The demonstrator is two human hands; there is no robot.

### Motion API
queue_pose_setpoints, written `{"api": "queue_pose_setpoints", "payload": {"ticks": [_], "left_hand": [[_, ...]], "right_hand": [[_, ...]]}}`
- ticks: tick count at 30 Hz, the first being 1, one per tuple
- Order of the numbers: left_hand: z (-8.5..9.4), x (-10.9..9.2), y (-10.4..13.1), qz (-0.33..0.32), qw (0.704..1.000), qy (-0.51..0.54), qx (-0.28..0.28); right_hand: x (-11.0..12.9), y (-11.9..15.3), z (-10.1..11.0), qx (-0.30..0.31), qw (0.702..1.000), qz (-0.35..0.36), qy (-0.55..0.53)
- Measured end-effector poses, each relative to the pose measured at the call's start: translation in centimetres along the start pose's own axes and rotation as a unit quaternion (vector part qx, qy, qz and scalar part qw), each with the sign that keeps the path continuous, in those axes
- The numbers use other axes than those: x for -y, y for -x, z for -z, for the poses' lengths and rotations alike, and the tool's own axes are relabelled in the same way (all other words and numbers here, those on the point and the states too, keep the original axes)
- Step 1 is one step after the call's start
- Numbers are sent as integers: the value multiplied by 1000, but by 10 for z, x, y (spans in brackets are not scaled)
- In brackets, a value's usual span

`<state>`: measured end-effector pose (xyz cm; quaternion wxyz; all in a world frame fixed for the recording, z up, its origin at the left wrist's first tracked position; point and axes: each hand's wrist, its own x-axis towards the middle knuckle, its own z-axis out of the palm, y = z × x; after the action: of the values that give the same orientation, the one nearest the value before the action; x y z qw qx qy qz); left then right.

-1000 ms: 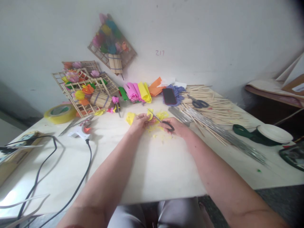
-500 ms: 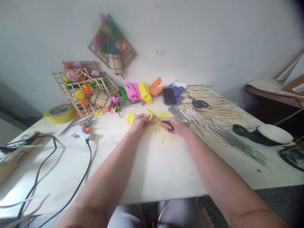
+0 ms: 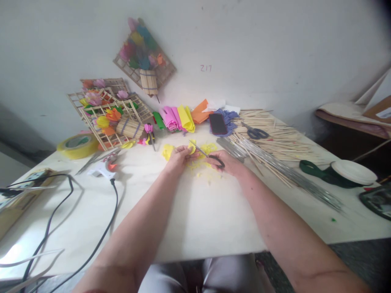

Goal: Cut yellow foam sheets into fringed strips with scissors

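Observation:
My left hand (image 3: 179,158) pinches a small piece of yellow crepe paper (image 3: 192,146) over the middle of the table. Black-handled scissors (image 3: 216,160) are gripped in my right hand (image 3: 227,162), their blades pointing left and touching or lying close by the paper's edge. Whether the blades are apart is too small to tell. Yellow paper pieces (image 3: 168,151) lie just left of my left hand. Beneath and between both hands, yellow scraps (image 3: 209,149) are scattered on the white table (image 3: 207,219).
Rolled crepe paper (image 3: 185,118) and a phone (image 3: 218,124) lie behind the hands. Wooden sticks (image 3: 284,142), wire strands (image 3: 293,175) and other scissors (image 3: 257,132) spread rightward. At left are a glue gun (image 3: 104,169), its cord, tape (image 3: 77,146) and flower-decorated lattice panels (image 3: 113,126).
Almost nothing differs. Both hands keep their place, with at most a tiny shift of the yellow paper at the scissors.

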<state>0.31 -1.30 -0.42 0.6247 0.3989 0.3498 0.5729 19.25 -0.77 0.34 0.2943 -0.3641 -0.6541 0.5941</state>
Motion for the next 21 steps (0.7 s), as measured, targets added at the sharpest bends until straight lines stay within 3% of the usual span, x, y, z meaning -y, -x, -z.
{"api": "queue_pose_setpoints", "payload": {"ticks": [21], "left_hand": [[-1, -2, 2, 2, 1000, -5, 12]], "right_hand": [[2, 1, 0, 2, 1000, 6, 19]]}}
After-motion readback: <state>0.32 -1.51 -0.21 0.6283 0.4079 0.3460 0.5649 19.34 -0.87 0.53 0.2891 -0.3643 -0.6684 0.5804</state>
